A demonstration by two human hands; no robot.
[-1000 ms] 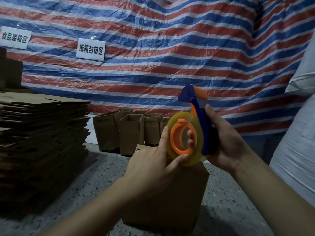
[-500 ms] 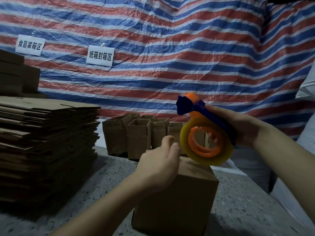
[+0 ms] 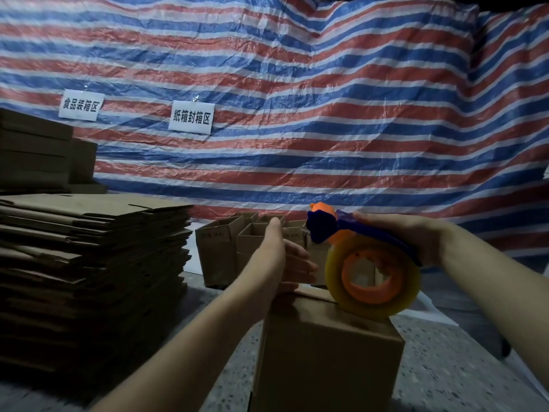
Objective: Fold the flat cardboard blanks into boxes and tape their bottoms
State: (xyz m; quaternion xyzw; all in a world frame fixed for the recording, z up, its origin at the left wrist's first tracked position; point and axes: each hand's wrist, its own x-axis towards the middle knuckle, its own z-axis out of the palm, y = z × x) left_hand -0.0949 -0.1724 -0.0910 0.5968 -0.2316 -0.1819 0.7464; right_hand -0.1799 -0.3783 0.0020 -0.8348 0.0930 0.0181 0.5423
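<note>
Box (image 3: pixel 323 352) under tape dispenser (image 3: pixel 368 263)

A folded brown box (image 3: pixel 326 352) stands upright on the speckled floor at 6 o'clock, its closed flaps facing up. On its top far edge rests the tape roll (image 3: pixel 372 278), yellowish clear tape on an orange core, held in a blue and orange dispenser (image 3: pixel 323 226) whose head points toward 9 o'clock. At 9 o'clock a tall stack of flat blanks (image 3: pixel 89 263) lies level, edges slightly uneven. Beyond the box, toward 12 o'clock, several made-up boxes (image 3: pixel 219 248) stand close together with their tops open; a further pile of cardboard (image 3: pixel 35 153) sits behind the blanks at 10 o'clock
</note>
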